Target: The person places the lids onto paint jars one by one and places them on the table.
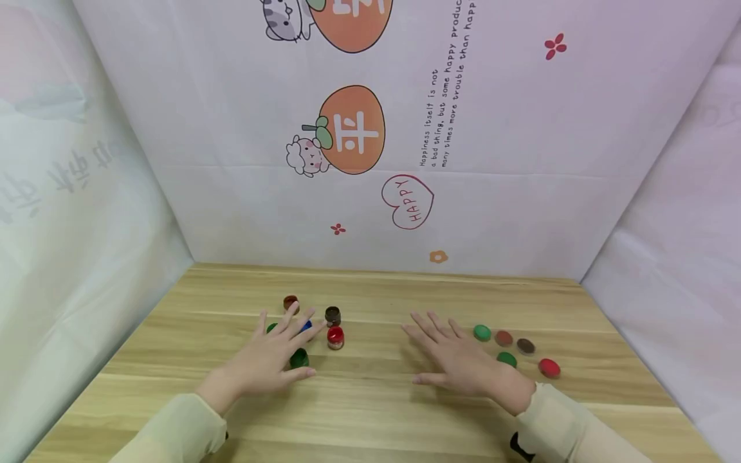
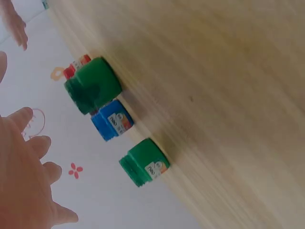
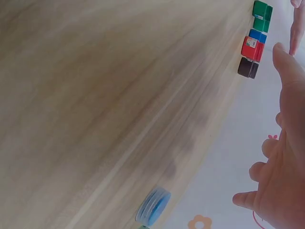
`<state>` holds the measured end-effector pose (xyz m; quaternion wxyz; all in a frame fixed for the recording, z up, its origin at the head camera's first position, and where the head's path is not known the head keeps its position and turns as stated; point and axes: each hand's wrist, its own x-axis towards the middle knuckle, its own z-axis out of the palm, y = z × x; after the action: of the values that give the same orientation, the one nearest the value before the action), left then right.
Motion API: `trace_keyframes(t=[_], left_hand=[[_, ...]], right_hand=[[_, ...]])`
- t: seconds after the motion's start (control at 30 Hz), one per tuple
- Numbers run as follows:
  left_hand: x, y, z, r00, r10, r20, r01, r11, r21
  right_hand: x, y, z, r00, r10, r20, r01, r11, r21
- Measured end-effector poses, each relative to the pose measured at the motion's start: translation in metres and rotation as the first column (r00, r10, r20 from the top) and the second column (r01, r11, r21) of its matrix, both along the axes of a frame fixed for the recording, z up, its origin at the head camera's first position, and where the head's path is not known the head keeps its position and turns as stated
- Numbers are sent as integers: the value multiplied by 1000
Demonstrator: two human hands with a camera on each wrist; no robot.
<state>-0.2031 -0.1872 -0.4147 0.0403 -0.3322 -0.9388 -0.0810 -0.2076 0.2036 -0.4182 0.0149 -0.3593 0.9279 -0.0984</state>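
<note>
Red, green and blue uncapped paint jars [image 1: 336,339] stand on the tabletop [image 1: 359,411] below and beside the left hand [image 1: 269,357], lids [image 1: 549,368] beside the right hand [image 1: 457,360]; both grips are spread, empty. Probably light, stiff and spillable, each jar suits a level hold round its body.

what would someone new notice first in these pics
Probably the bright red paint jar, standing with other coloured jars on the left of the wooden table, near the open left grip. Next, the red lid, lying with other lids to the right of the right grip. Behind, a big orange fruit print stands out on the white backdrop.
</note>
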Motion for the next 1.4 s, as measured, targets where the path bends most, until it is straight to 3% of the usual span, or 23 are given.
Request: trace_keyframes(t=[0.5,0.8,1.0,1.4], left_hand=[[2,-15,6,997,54,53,-57,997,57],[5,-18,13,999,32,44,-35,996,82],[5,-25,17,998,51,34,-54,993,101],[-2,-41,20,997,59,48,-67,978,199]], right_hand=[[2,4,9,1000,-11,-16,12,1000,16],[1,11,14,999,-12,-46,13,1000,3],[2,16,18,999,-13,-47,13,1000,-4],[3,27,32,998,-52,33,54,997,-59]])
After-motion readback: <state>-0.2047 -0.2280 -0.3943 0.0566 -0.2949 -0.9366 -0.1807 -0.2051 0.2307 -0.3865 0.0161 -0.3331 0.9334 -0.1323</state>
